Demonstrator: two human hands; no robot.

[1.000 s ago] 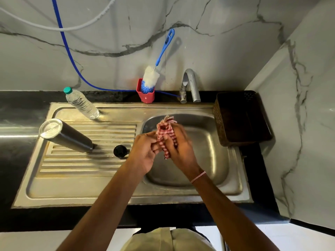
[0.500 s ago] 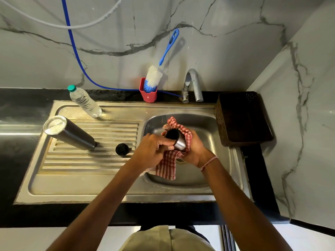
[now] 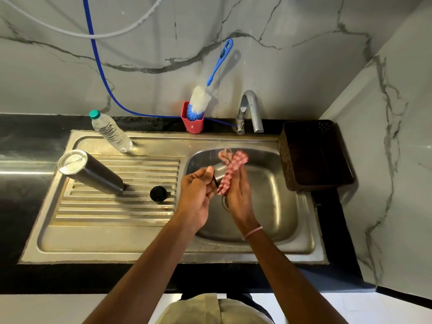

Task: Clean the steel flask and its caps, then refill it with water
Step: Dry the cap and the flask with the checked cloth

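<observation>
Black stone counter [image 3: 46,279] fronts the scene, with a stainless steel sink [image 3: 117,251] set into it. Over the basin, where drips fall inside, the left hand [image 3: 196,197] curls its fingers [image 3: 205,174] round a steel cup-shaped cap [image 3: 218,171], steadying it for wiping. The right hand [image 3: 238,197] lays a red-and-white checked cloth [image 3: 233,167] against that cap. Its fingers look close together and nearly straight, but blur hides whether the thumb pinches the cloth. This looks like the drying step for the caps.

Just left of the hands, on the ribbed drainboard, a small black round cap [image 3: 159,194] sits apart, probably set aside to drain. Further left, the dark steel flask [image 3: 93,174] appears to stand mouth-down on the ribs, likely so water runs out; refilling is not yet begun. Behind it stands a clear plastic water bottle [image 3: 111,134], perhaps the refill supply. At the wall, a blue-handled bottle brush [image 3: 201,99] rests in a red plastic holder [image 3: 192,122] near the chrome tap [image 3: 250,111].
</observation>
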